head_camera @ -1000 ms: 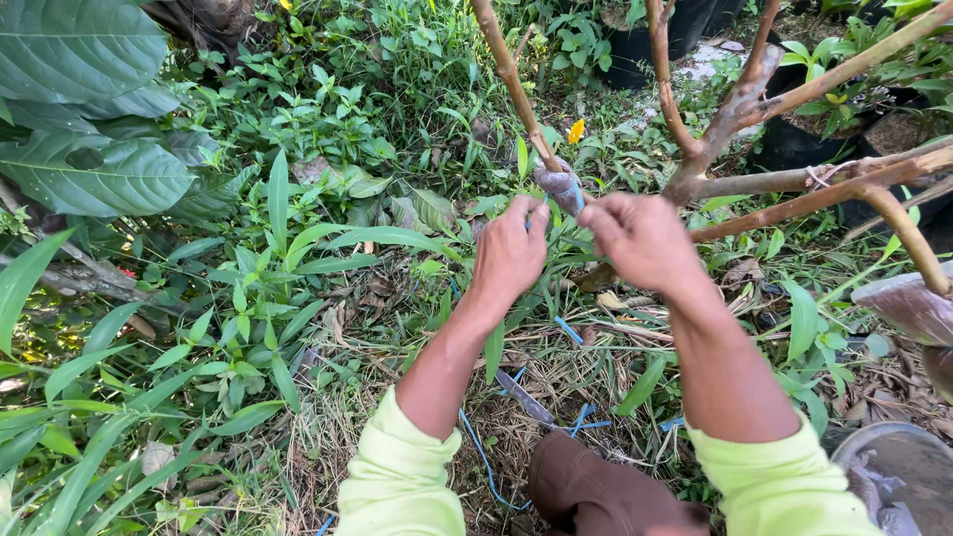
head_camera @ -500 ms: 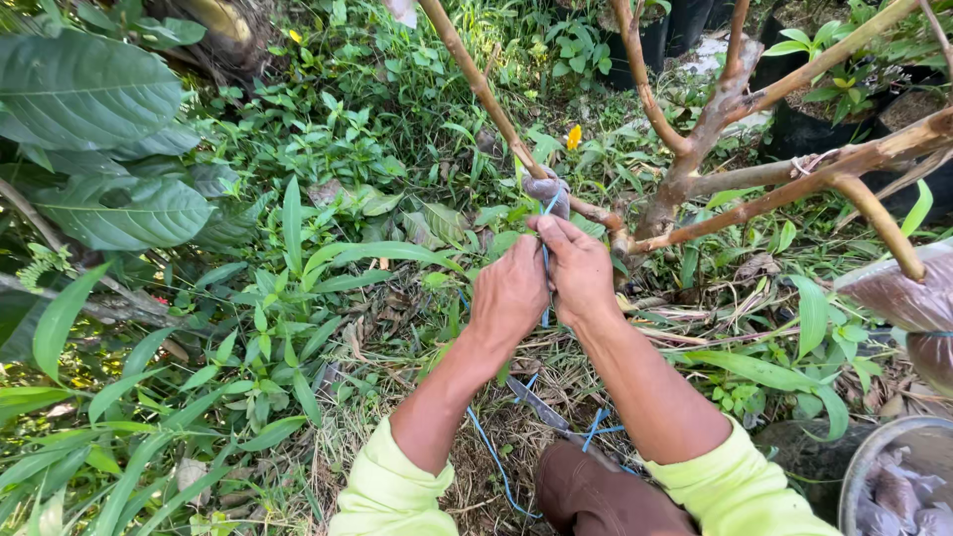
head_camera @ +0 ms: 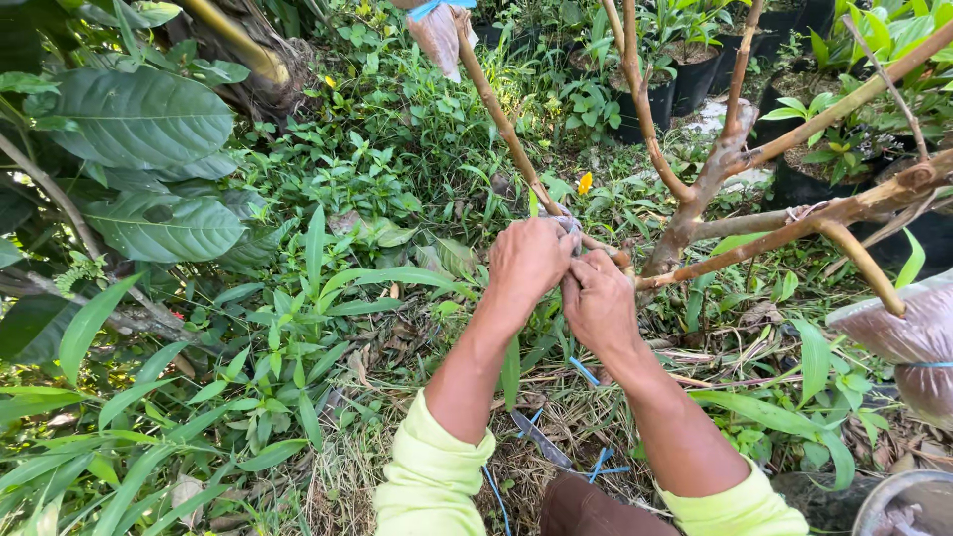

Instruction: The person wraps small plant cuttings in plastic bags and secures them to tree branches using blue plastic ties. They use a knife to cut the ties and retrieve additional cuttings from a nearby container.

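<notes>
Both hands meet at one spot on a thin bare branch (head_camera: 506, 129). Left hand (head_camera: 529, 260) curled over it from above, fingers closed on the branch; a bit of grey wrap (head_camera: 570, 225) shows at its knuckles. Right hand (head_camera: 599, 303) just below and touching the left, fingers pinched shut at the same spot; what they pinch is hidden. Lime-yellow sleeves (head_camera: 432, 476) on both arms.

The branch runs long and slanted, from the hands up and to the left toward the top edge, where a pale bag-like bundle (head_camera: 438, 30) tied with blue string hangs on it. Lower end joins the small trunk (head_camera: 695, 203) just right of the hands.

On a right-hand limb, a brownish bundle in clear plastic (head_camera: 898, 342), rounded, tied with blue string.

Ground below the hands: dry grass, blue string pieces (head_camera: 586, 372), a dark blade-like tool (head_camera: 541, 442). Bottom right corner, rim of a grey bowl (head_camera: 874, 501), contents unclear. Black nursery pots (head_camera: 650, 99) with seedlings stand behind. Broad dark leaves (head_camera: 139, 114) at left.
</notes>
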